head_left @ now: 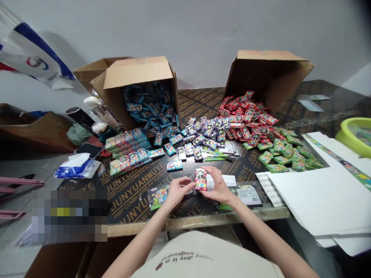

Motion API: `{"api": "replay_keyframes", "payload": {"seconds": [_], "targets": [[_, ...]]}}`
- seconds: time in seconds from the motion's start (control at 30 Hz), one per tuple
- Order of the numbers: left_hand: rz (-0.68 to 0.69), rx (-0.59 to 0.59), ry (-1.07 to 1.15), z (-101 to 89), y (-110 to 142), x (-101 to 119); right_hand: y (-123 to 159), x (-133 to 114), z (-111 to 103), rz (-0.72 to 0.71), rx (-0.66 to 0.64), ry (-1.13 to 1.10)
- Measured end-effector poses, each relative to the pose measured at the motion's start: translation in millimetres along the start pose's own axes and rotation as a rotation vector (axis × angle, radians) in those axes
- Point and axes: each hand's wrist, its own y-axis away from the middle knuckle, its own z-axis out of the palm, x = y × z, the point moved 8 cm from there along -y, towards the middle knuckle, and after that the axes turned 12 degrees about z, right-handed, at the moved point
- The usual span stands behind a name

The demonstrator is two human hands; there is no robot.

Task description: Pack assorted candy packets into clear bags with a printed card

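Upright over the front of the table is a small red packet (201, 180) with a colourful print. My right hand (217, 185) grips it from the right, thumb low and fingers high. At its left edge my left hand (179, 190) has closed fingers, with the thumb tip against the packet. A white strip (228, 180) shows behind my right hand; whether I hold it cannot be made out. Beneath my hands lie flat printed plastic sleeves (249, 195). Just beyond are loose blue packets (174, 165) and black-and-purple packets (198, 152).
Two cardboard boxes lie on their sides: one (139, 73) spills blue packets, the other (272, 56) red packets (249, 116). Green packets (281, 152) sit at right, beside white sheets (324, 193) and a yellow-green basin (348, 131). Stacked packet sets (130, 162), tissues (77, 166) and bottles are left.
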Motion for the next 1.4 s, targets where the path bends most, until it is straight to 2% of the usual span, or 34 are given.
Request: {"api": "replay_keyframes", "payload": {"seconds": [0.07, 0.13, 0.2, 0.27, 0.33, 0.43, 0.6, 0.7, 0.83, 1.0, 1.1, 1.17, 1.27, 1.33, 1.4], "targets": [[0.153, -0.043, -0.357, -15.0, 1.4, 9.4, 1.6, 10.4, -3.3, 0.039, 0.041, 0.032], [0.279, -0.144, -0.761, -20.0, 5.4, 11.7, 3.4, 20.5, -3.3, 0.060, 0.043, 0.066], [0.346, -0.219, -0.929, -20.3, 10.5, 7.1, 5.6, 25.6, 0.3, 0.061, 0.009, 0.080], [0.412, -0.220, -0.873, -20.6, 15.2, 6.7, 8.1, 22.7, 3.6, 0.048, -0.035, 0.070], [0.465, -0.173, -0.768, -23.6, 18.7, 10.5, 10.4, 12.5, 4.0, 0.020, -0.076, 0.034], [0.478, -0.135, -0.665, -29.1, 21.7, 15.9, 12.8, -7.9, 1.4, -0.039, -0.158, -0.054], [0.538, -0.206, -0.641, -24.1, 24.4, 28.7, 12.7, -23.1, 0.5, -0.083, -0.315, -0.178], [0.530, -0.265, -0.602, -16.8, 22.1, 31.9, 9.5, -16.3, -5.3, -0.023, -0.281, -0.211], [0.494, -0.259, -0.520, -11.5, 15.8, 35.5, 8.9, -4.2, -14.9, 0.054, -0.214, -0.271], [0.448, -0.275, -0.427, -4.6, 10.9, 32.8, 9.7, 24.0, -20.4, 0.209, -0.217, -0.530], [0.431, -0.270, -0.477, -5.2, 6.9, 23.1, 10.1, 33.5, -26.6, 0.248, -0.194, -0.660], [0.408, -0.243, -0.551, -6.0, 3.7, 17.0, 10.8, 29.3, -33.2, 0.221, -0.141, -0.595], [0.358, -0.125, -0.509, -2.4, 2.5, 20.6, 13.0, 5.5, -35.0, 0.117, -0.084, -0.252], [0.267, -0.062, -0.266, 8.5, 5.1, 25.6, 14.9, -15.5, -24.4, 0.024, -0.124, -0.050], [0.115, -0.084, 0.081, 29.5, 9.8, 26.7, 16.3, -33.4, -12.2, -0.066, -0.176, 0.009]]}}
